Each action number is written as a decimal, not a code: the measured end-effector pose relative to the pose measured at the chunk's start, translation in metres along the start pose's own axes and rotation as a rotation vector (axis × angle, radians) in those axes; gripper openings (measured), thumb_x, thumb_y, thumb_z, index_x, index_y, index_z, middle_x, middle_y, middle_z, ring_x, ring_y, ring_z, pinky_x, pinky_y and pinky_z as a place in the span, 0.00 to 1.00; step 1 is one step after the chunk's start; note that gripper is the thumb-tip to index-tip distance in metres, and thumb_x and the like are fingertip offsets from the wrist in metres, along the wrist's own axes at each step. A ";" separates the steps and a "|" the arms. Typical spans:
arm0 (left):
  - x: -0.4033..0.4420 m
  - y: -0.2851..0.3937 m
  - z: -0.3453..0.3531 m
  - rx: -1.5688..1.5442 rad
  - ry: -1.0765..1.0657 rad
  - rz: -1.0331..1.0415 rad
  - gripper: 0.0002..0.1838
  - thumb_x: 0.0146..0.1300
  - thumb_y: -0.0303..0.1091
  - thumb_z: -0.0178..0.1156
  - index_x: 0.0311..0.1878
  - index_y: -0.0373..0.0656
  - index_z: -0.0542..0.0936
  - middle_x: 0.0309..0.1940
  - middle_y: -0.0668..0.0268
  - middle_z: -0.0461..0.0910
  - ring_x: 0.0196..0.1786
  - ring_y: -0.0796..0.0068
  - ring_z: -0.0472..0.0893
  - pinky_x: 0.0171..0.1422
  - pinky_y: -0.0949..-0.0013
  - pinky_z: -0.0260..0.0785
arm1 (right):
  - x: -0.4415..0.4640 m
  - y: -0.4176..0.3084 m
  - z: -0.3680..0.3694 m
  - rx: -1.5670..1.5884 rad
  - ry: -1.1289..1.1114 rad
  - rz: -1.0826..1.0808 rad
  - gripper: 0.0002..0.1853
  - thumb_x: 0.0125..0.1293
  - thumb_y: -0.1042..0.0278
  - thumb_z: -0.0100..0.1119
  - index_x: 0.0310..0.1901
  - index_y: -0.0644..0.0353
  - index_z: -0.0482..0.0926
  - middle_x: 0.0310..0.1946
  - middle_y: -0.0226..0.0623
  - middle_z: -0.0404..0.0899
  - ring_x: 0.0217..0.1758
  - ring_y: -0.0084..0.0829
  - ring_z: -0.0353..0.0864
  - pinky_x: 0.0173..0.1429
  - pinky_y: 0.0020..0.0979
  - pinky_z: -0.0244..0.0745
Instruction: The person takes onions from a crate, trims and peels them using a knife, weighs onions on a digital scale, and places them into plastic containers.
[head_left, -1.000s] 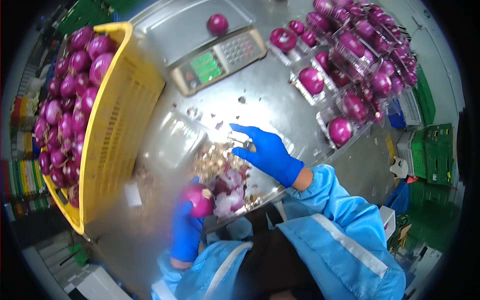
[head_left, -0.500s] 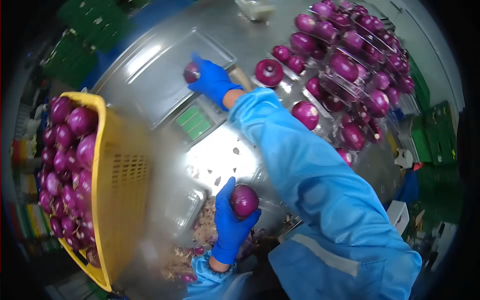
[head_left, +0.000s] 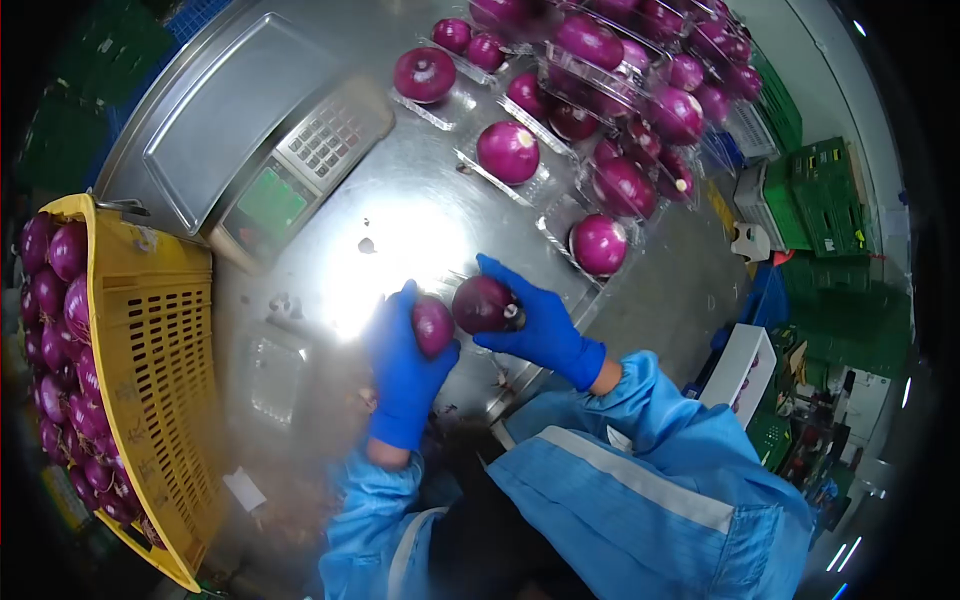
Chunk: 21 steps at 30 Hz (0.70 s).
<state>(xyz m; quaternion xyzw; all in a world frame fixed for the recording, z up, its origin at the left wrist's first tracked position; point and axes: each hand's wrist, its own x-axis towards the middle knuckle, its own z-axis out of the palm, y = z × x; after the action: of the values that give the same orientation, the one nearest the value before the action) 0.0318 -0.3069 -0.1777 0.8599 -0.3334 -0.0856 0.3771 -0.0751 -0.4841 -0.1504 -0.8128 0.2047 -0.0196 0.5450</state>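
Observation:
Both my hands wear blue gloves and are close together over the metal table [head_left: 400,230]. My left hand [head_left: 408,375] is wrapped round a red onion [head_left: 432,325]. A second, darker red onion [head_left: 483,304] sits in the grip of my right hand [head_left: 540,325], its stem end towards my fingers. The two onions are side by side, nearly touching. Up and to the left stands a weighing scale with a flat metal pan [head_left: 235,110], a keypad [head_left: 325,140] and a green display [head_left: 270,203]. Nothing lies on its pan.
At the left a yellow crate [head_left: 150,350] is full of red onions [head_left: 70,340]. Clear plastic trays [head_left: 590,90] of onions are piled at the upper right, with single onions in trays [head_left: 508,153] nearer me. An unfilled clear tray [head_left: 275,380] lies beside the crate.
My right hand has come back from the scale pan with its onion, down beside my left hand. The left hand still holds its onion. The view has shifted to the right.

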 end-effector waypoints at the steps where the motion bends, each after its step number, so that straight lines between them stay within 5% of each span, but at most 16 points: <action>1: -0.002 -0.003 0.007 0.032 -0.009 0.009 0.45 0.37 0.36 0.75 0.64 0.43 0.70 0.56 0.54 0.72 0.64 0.46 0.67 0.68 0.49 0.60 | -0.008 0.009 0.004 -0.005 0.001 -0.028 0.47 0.50 0.61 0.76 0.72 0.52 0.60 0.65 0.43 0.70 0.67 0.38 0.72 0.69 0.36 0.68; 7: -0.010 -0.005 0.011 -0.015 -0.145 -0.005 0.42 0.41 0.33 0.72 0.65 0.39 0.68 0.59 0.52 0.69 0.64 0.49 0.67 0.69 0.53 0.60 | -0.034 0.046 0.014 -0.065 0.097 -0.102 0.47 0.57 0.55 0.71 0.74 0.52 0.55 0.74 0.44 0.54 0.74 0.41 0.62 0.69 0.37 0.67; 10: -0.013 -0.005 0.000 -0.224 -0.078 -0.165 0.38 0.47 0.26 0.66 0.66 0.39 0.68 0.58 0.55 0.70 0.60 0.58 0.70 0.65 0.59 0.64 | -0.055 0.041 0.015 -0.063 0.343 -0.075 0.44 0.60 0.60 0.69 0.73 0.57 0.56 0.70 0.49 0.61 0.70 0.41 0.67 0.67 0.36 0.70; 13: -0.021 -0.043 0.001 -0.354 -0.114 -0.332 0.30 0.53 0.21 0.60 0.63 0.39 0.71 0.52 0.60 0.75 0.51 0.69 0.75 0.57 0.67 0.70 | -0.068 0.073 0.040 0.027 0.432 0.144 0.36 0.60 0.64 0.68 0.67 0.61 0.64 0.57 0.48 0.76 0.57 0.37 0.80 0.56 0.33 0.78; 16: -0.010 0.007 -0.018 -0.471 -0.071 -0.524 0.13 0.58 0.19 0.58 0.48 0.37 0.79 0.36 0.66 0.80 0.36 0.79 0.77 0.43 0.73 0.72 | -0.064 0.084 0.049 0.515 0.120 0.470 0.24 0.58 0.68 0.67 0.55 0.66 0.71 0.40 0.44 0.80 0.36 0.31 0.85 0.41 0.33 0.83; 19: -0.003 0.028 -0.022 -0.476 -0.018 -0.606 0.05 0.59 0.21 0.60 0.39 0.37 0.79 0.30 0.67 0.80 0.31 0.81 0.76 0.36 0.73 0.70 | -0.063 0.074 0.059 0.473 0.340 0.305 0.18 0.59 0.69 0.67 0.48 0.63 0.71 0.26 0.34 0.77 0.23 0.23 0.81 0.25 0.26 0.73; 21: -0.002 0.023 -0.020 -0.537 0.010 -0.599 0.03 0.61 0.23 0.62 0.38 0.38 0.79 0.28 0.67 0.80 0.29 0.80 0.77 0.32 0.73 0.69 | -0.063 0.053 0.045 0.552 0.348 0.357 0.16 0.57 0.73 0.65 0.43 0.64 0.71 0.25 0.36 0.76 0.23 0.25 0.79 0.25 0.29 0.77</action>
<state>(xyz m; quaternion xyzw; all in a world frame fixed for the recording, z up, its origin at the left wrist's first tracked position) 0.0263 -0.3047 -0.1473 0.7902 -0.0319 -0.2714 0.5486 -0.1373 -0.4392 -0.2042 -0.5714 0.4197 -0.1166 0.6955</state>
